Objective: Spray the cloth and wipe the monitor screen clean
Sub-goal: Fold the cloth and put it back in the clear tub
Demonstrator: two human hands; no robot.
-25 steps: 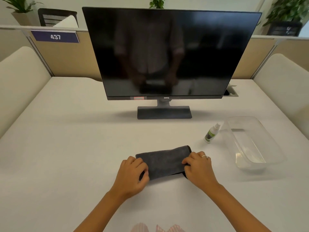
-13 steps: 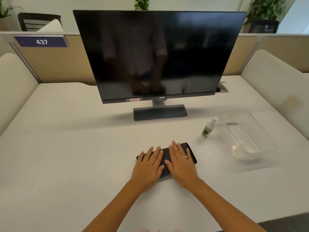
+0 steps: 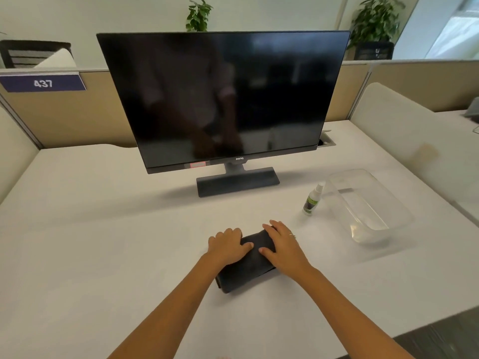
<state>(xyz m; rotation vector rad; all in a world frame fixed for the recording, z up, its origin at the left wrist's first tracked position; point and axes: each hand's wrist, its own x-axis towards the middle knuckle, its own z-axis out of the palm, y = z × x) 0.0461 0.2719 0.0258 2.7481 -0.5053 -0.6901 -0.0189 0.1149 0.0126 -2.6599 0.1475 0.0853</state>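
1. My left hand (image 3: 226,246) lies palm down on the left part of the folded dark grey cloth (image 3: 246,265); its fingers are curled a little and close together, pressing the cloth and not gripping it.
2. My right hand (image 3: 283,246) lies flat on the right part of the same cloth, fingers stretched and slightly apart, with a thin ring on one finger. It also only presses.
3. The cloth is on the white desk (image 3: 103,242), at about 6 o'clock from the black flat monitor (image 3: 223,97), well apart from its stand.
4. The monitor stands upright at 12 o'clock from my hands, and its dark screen is off and shows dim reflections.
5. The small white spray bottle with a green label (image 3: 312,200) stands upright at about 2 o'clock from the cloth, near it but not touching.
6. The clear plastic rectangular tray (image 3: 388,224) is just beside the bottle, at its 3 o'clock.
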